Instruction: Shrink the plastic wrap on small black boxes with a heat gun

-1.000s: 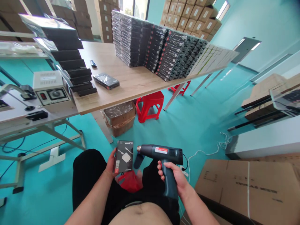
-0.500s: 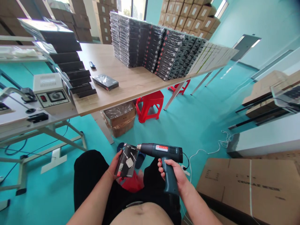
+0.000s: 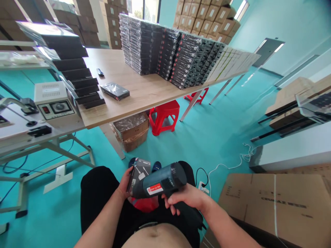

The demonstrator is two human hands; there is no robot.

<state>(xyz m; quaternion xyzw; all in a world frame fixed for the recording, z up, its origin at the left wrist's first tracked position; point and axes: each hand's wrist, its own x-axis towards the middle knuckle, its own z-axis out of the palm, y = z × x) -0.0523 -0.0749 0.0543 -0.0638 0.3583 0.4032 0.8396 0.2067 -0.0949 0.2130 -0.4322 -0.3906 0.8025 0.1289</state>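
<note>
Head view: the left hand (image 3: 126, 184) pinches the charger box (image 3: 141, 167) by its left edge, near centre; the right hand (image 3: 184, 198) wraps round the handle of the heat gun (image 3: 158, 183). Sweep the barrel (it points left, toward the holding hand) evenly, clear of skin.

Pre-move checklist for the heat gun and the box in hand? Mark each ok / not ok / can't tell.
1. Left hand gripping the charger box: ok, held at its left side.
2. Right hand around the grip of the heat gun: ok.
3. Whole box front in view: not ok, the gun covers part.
4. Gap between nozzle end and left fingers: cannot tell, they look close.
5. Heat gun switched on: cannot tell.
6. Wrapped box flat on the table: ok.
</note>
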